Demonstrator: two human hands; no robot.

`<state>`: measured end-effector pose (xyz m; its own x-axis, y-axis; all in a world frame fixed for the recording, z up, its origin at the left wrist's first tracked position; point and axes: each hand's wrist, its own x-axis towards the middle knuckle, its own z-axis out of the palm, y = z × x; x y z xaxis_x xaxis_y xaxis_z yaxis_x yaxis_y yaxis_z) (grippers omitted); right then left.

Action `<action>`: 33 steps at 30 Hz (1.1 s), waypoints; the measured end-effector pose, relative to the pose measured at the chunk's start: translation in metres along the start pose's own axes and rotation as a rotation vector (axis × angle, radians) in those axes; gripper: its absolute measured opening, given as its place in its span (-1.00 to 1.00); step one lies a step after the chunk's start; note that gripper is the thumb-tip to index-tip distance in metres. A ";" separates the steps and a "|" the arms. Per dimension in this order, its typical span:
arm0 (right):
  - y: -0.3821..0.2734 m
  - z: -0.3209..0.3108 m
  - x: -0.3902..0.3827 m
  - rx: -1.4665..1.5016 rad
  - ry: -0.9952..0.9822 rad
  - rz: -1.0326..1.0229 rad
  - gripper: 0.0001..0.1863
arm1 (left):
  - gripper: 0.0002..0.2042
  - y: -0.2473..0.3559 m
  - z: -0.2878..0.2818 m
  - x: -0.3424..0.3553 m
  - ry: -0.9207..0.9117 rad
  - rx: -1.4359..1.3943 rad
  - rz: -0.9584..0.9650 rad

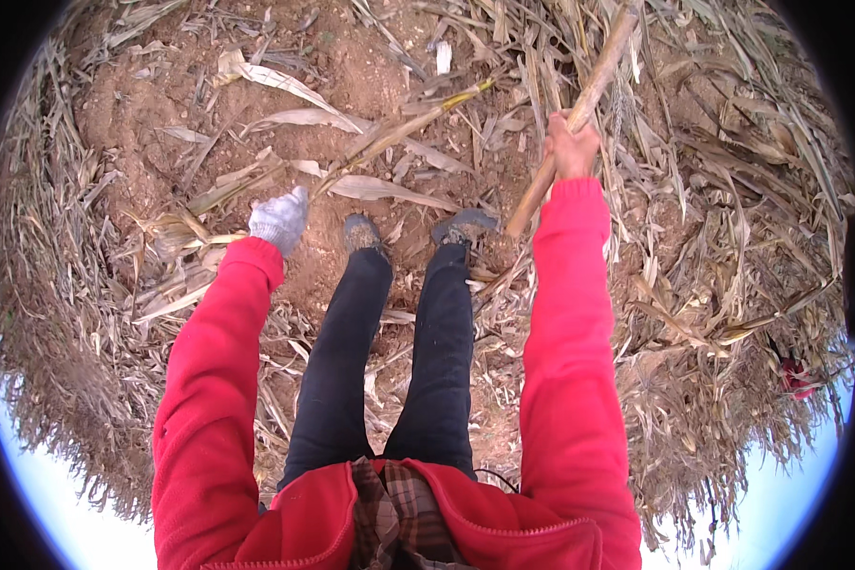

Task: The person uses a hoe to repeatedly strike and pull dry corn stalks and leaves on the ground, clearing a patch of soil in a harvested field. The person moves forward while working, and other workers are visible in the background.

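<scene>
- 1 wooden handle [601, 72], probably stiff, slants beside our right shoe [464, 226]; our right hand [572, 152] wraps its visible middle, sensibly.
- Our gloved left hand [280, 217] curls by a likely brittle cornstalk [389, 139]; hold unclear.

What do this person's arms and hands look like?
Both arms have long, bright red, fleecy-looking sleeves that end in red cuffs. The left hand wears a pale grey glove that looks knitted. The right hand has no glove, so the two hands don't match!
</scene>
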<state>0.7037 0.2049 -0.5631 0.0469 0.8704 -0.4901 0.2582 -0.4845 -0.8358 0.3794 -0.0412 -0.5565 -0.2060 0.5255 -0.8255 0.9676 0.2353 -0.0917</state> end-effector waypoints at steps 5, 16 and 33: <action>0.160 -0.092 -0.155 -1.129 -0.082 0.305 -0.57 | -0.90 -0.014 -0.010 -0.045 0.215 0.059 0.180; 0.072 -0.062 -0.311 -0.090 -0.182 0.571 -0.80 | -0.85 -0.085 -0.003 -0.249 0.436 0.134 0.058; -0.222 0.050 -0.178 0.029 -0.478 0.095 -0.85 | -0.82 -0.029 -0.059 -0.452 0.328 -0.502 -0.129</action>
<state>0.5903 0.1532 -0.3031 -0.3813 0.6875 -0.6180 0.2474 -0.5683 -0.7848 0.4359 -0.2371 -0.1481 -0.4286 0.6723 -0.6035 0.7613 0.6285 0.1595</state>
